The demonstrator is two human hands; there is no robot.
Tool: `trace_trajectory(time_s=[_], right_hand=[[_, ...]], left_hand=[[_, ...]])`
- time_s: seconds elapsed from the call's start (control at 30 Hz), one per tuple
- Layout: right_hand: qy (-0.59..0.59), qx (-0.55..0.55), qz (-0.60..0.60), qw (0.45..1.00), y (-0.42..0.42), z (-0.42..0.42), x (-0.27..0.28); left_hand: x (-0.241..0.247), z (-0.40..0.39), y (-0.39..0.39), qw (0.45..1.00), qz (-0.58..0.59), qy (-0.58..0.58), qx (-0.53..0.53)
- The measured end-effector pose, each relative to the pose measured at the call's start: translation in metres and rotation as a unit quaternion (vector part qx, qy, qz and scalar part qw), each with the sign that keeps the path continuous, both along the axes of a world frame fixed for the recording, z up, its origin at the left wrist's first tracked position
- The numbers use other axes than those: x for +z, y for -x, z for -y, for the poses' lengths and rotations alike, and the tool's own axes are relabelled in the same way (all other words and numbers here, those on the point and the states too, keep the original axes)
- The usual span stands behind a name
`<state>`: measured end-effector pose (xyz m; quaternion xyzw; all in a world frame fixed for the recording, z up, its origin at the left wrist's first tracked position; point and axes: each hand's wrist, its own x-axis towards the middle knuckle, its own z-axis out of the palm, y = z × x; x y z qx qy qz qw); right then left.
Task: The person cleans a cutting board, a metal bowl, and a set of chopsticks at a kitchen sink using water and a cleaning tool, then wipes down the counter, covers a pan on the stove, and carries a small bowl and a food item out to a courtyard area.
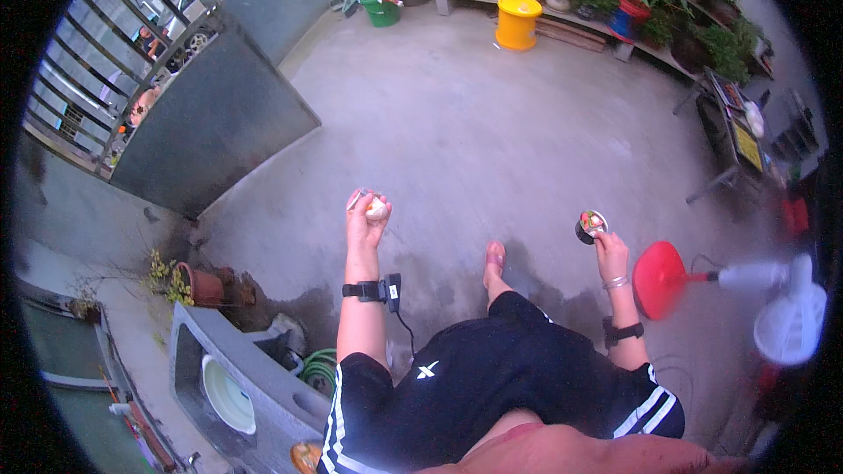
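My left hand (pixel 369 214) is raised over the concrete floor, its fingers closed around a small whitish object (pixel 377 209) and something flat and pale; what they are exactly I cannot tell. Out to the right, my right hand (pixel 611 250) grips the rim of a small dark round container (pixel 591 226) with red, green and white bits showing inside. The two hands are well apart. A strapped device sits on the left forearm, and a bracelet and a black strap are on the right arm.
A red-based standing fan (pixel 660 280) is close by on the right. A stone sink (pixel 263 368) with a white basin (pixel 228 394) stands lower left. Ahead are a yellow bucket (pixel 517 25), a filled green bucket (pixel 380 12) and potted plants; a metal gate (pixel 211 118) is at left.
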<state>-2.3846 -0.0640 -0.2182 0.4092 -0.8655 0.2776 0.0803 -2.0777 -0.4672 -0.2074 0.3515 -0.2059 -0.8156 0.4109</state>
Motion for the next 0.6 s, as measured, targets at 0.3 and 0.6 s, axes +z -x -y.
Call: trace_trajectory(time_s=[0.3,0.6], right_hand=[[0.069,0.107,-0.028,0.992,0.166,0.314,0.045],[0.09,0.189,-0.066,0.976,0.246,0.602,0.046]], left_hand=[[0.034,0.203,0.086,0.996,0.041,0.034,0.074],[-0.013,0.452,0.116,0.988,0.057,0.0,0.141]])
